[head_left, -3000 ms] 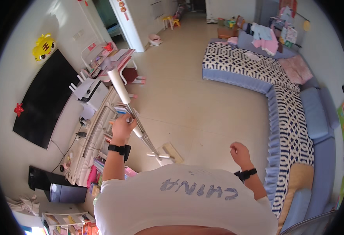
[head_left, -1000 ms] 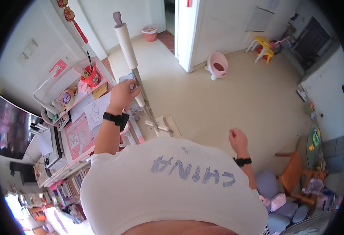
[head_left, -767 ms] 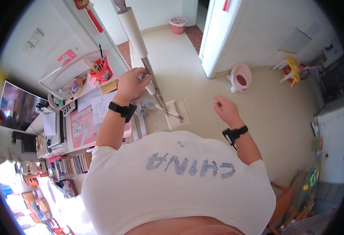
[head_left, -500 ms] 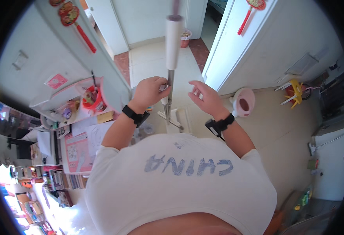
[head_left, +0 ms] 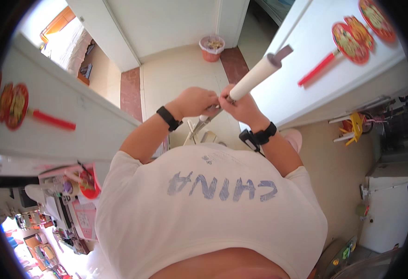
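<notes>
A long metal pole with a thick white grip sleeve (head_left: 256, 79) and a grey end slants up to the right in front of me. My right hand (head_left: 240, 106) is wrapped round the pole just below the sleeve. Close beside it, my left hand (head_left: 197, 102) has its fingers closed on the metal shaft. Near my chest, the lower end runs down to pale frame-like parts (head_left: 208, 137) by the floor, partly hidden by my shirt, so its kind is unclear. Both wrists wear black bands.
A pink bin (head_left: 211, 50) with a bag liner stands by the far wall. White walls with red hanging ornaments (head_left: 352, 44) flank the passage. A cluttered desk with a red basket (head_left: 90, 183) lies left; a yellow stool (head_left: 355, 129) stands right.
My right hand has gone from open and apart to gripping the pole. The pole has tilted from upright toward the right. My view has shifted forward into the passage.
</notes>
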Available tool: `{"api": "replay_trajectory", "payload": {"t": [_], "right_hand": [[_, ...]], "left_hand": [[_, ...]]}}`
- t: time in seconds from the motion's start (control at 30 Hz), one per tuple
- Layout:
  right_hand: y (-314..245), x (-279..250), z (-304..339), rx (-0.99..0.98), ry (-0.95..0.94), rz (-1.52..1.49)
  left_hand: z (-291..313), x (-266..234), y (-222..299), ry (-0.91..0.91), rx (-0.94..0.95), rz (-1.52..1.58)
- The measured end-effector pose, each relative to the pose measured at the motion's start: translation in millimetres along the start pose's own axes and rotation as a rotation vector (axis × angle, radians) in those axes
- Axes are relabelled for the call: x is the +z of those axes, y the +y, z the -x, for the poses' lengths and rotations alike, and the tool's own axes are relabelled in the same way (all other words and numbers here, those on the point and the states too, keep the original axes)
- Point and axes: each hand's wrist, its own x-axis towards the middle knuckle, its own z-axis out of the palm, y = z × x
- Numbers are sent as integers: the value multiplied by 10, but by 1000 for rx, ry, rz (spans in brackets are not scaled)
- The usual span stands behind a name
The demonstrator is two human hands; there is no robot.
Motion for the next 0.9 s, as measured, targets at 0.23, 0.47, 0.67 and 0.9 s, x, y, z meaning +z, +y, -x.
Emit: {"api": "replay_trajectory", "payload": {"t": [0.23, 0.47, 0.67, 0.9], "right_hand": [[736, -341, -1180, -176, -134, 20], [1342, -287, -1950, -123, 1, 260], [1574, -326, -2134, -58, 413, 397], [1636, 33, -1909, 176, 859, 278]], "left_hand": [[-746, 18, -1324, 196, -48, 79], [-1189, 53, -3134, 117, -178, 249], [-1380, -99, -4295, 155, -163, 157], [-2116, 301, -4615, 290, -63, 269]]}}
